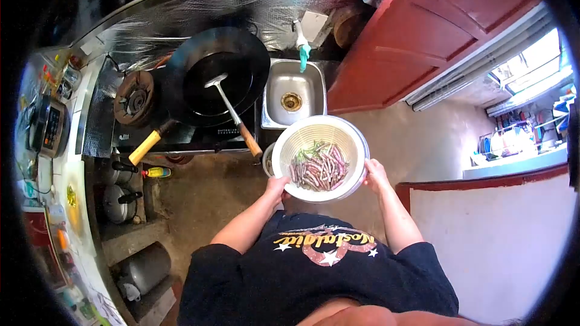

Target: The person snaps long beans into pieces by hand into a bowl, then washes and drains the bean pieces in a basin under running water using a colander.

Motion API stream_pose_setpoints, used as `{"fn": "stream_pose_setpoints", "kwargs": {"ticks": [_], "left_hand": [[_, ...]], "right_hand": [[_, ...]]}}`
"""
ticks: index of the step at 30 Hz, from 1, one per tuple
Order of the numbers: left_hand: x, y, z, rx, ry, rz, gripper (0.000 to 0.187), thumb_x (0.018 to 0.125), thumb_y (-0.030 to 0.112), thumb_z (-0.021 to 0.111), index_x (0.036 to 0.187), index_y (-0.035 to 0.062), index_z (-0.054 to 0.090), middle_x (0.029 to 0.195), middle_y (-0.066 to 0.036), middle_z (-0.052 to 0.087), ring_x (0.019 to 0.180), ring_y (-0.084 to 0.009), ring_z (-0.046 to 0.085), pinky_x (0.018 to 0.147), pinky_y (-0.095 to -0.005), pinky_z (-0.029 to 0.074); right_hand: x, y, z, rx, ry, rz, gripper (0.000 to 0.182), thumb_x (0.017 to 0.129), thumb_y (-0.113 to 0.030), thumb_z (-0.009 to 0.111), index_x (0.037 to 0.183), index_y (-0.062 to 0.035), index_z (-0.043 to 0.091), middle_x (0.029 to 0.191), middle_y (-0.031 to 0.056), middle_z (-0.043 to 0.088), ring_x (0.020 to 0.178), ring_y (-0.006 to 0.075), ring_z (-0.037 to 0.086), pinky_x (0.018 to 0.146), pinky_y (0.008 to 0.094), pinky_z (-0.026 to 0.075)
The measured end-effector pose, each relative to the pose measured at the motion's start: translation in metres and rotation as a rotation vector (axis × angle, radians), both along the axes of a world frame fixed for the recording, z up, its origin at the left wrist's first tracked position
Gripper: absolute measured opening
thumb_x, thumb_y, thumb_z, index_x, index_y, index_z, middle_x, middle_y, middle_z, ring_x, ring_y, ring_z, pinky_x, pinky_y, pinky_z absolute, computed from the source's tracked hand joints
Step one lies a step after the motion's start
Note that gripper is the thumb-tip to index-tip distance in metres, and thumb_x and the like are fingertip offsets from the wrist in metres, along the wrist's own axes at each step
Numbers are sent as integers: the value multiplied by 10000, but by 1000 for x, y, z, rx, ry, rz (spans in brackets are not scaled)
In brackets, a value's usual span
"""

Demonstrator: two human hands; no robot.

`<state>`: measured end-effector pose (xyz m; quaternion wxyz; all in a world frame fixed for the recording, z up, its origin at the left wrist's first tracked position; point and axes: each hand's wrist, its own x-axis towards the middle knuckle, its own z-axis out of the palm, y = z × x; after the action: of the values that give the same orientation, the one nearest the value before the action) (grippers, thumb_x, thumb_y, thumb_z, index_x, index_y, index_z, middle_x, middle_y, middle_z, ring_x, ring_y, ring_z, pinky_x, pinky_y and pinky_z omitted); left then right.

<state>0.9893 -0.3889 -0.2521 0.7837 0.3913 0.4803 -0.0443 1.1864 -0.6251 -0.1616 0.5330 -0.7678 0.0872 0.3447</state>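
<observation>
I've got left hand (277, 186) and right hand (374, 173) gripping opposite rims of the round white plastic colander (350, 139) of purple-green cut vegetable stalks (319, 169).

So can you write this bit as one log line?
left hand: on colander rim | right hand: on colander rim | colander: chopped purple-green stems | wok: spatula inside

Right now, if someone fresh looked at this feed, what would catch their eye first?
The white colander bowl at center, full of purple and green cut stems, held at its rim by the left hand and the right hand. Behind it, a big black wok sits on the stove with a wooden-handled spatula resting in it, beside a small steel sink.
</observation>
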Motion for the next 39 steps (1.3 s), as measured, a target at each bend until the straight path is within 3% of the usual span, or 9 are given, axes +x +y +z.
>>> {"fn": "stream_pose_setpoints", "kwargs": {"ticks": [4, 9, 10, 18, 20, 25, 30, 33, 39], "left_hand": [[34, 13, 11, 95, 87, -94, 258, 706, 179, 551, 917, 34, 580, 665, -96, 576, 441, -202, 543, 325, -320, 445], [72, 27, 12, 761, 203, -217, 346, 701, 230, 546, 1002, 64, 588, 865, -152, 632, 735, -277, 626, 628, -368, 495], [81, 32, 24, 743, 303, -241, 328, 701, 208, 547, 991, 65, 598, 916, -145, 634, 827, -270, 620, 730, -347, 464], [96, 6, 34, 525, 166, 451, 300, 649, 8, 545, 943, -30, 583, 844, -114, 626, 741, -221, 606, 651, -312, 482], [97, -15, 54, 280, 64, 698, 345, 651, -16, 541, 995, -42, 558, 894, -128, 617, 773, -243, 606, 674, -333, 494], [93, -61, 84, 168, 71, 884, 360, 691, -32, 504, 1049, -63, 524, 946, -156, 600, 835, -266, 607, 704, -357, 512], [92, -72, 84, 153, 243, 890, 370, 681, -4, 508, 1047, -57, 525, 899, -150, 610, 745, -261, 620, 612, -348, 524], [98, -61, 80, 214, 250, 857, 328, 668, -1, 513, 990, -53, 546, 848, -134, 613, 701, -244, 612, 576, -336, 512], [106, -42, 72, 347, 231, 740, 316, 660, -12, 518, 972, -47, 562, 862, -123, 623, 726, -227, 609, 619, -314, 495]], "right_hand": [[33, 12, 0, 209, -49, -77, 184, 872, -230, 497, 781, -72, 477, 555, 15, 497, 369, 108, 460, 307, 210, 344], [90, 37, 0, 308, -136, 25, 165, 869, -206, 510, 758, -91, 470, 528, -1, 486, 375, 98, 459, 335, 195, 340], [103, 44, -1, 307, -163, 79, 167, 870, -206, 509, 754, -92, 468, 527, -2, 484, 376, 95, 458, 341, 191, 338], [217, 118, -52, 360, -259, 425, 190, 851, -204, 525, 709, -96, 459, 530, -12, 467, 398, 68, 430, 377, 200, 343], [236, 143, -63, 411, -120, 438, 197, 842, -211, 537, 712, -80, 467, 546, -7, 467, 423, 82, 428, 388, 212, 349], [273, 180, -145, 280, 208, 460, 183, 868, -262, 480, 873, -79, 487, 655, 30, 531, 532, 150, 555, 441, 264, 449], [266, 188, -128, 150, 309, 627, 291, 859, -341, 483, 909, -55, 501, 680, 47, 551, 541, 155, 566, 434, 285, 456], [268, 177, -98, -157, 96, 1005, 369, 826, -389, 523, 889, -25, 507, 715, 86, 579, 533, 166, 570, 435, 305, 455], [272, 190, -69, -128, 61, 751, 414, 786, -369, 569, 974, -11, 481, 779, 122, 573, 522, 208, 584, 429, 332, 474]]}}
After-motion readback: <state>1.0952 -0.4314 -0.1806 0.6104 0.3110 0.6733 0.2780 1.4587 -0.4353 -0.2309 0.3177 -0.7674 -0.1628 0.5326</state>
